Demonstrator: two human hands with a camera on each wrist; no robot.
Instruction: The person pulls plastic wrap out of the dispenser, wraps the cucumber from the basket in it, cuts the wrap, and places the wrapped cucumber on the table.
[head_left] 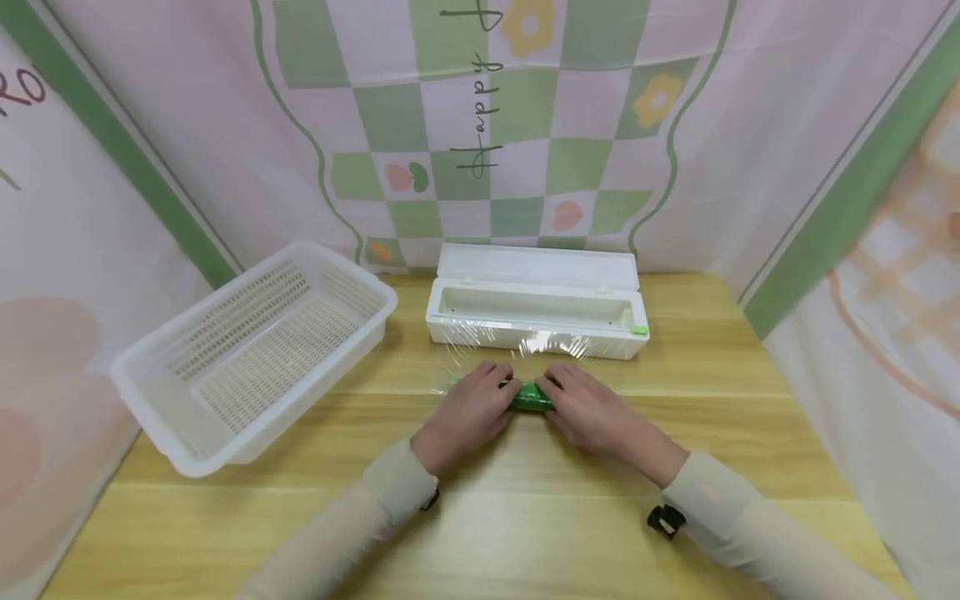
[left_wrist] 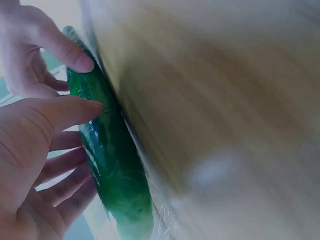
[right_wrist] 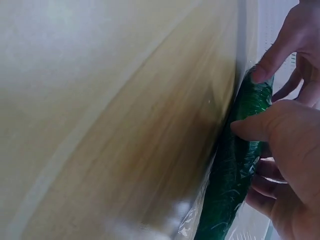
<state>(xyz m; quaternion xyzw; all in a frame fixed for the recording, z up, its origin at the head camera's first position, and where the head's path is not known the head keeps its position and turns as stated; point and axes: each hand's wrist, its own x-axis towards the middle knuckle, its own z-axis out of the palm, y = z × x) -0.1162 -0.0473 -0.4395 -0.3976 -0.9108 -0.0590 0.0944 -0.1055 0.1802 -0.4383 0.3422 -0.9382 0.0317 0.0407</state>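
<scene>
A dark green cucumber (head_left: pixel 531 397) with glossy cling film (head_left: pixel 525 364) around it lies crosswise on the wooden table. My left hand (head_left: pixel 472 404) grips its left part and my right hand (head_left: pixel 588 408) its right part, a short green stretch showing between them. In the left wrist view, thumbs press the near side of the cucumber (left_wrist: pixel 112 150) while the fingers curl behind it. Wrinkled film hugs the cucumber (right_wrist: pixel 232 175) in the right wrist view, with loose film past its end. From the hands the clear sheet runs back to a white cling film box (head_left: pixel 525 336).
The box's lid (head_left: pixel 537 267) stands raised at the back, and a bright green piece (head_left: pixel 639 330) sits at its right front corner. To the left is a white plastic basket (head_left: pixel 258 450) with a slotted bottom. A patterned cloth (head_left: pixel 517 179) hangs behind the table (head_left: pixel 510 533).
</scene>
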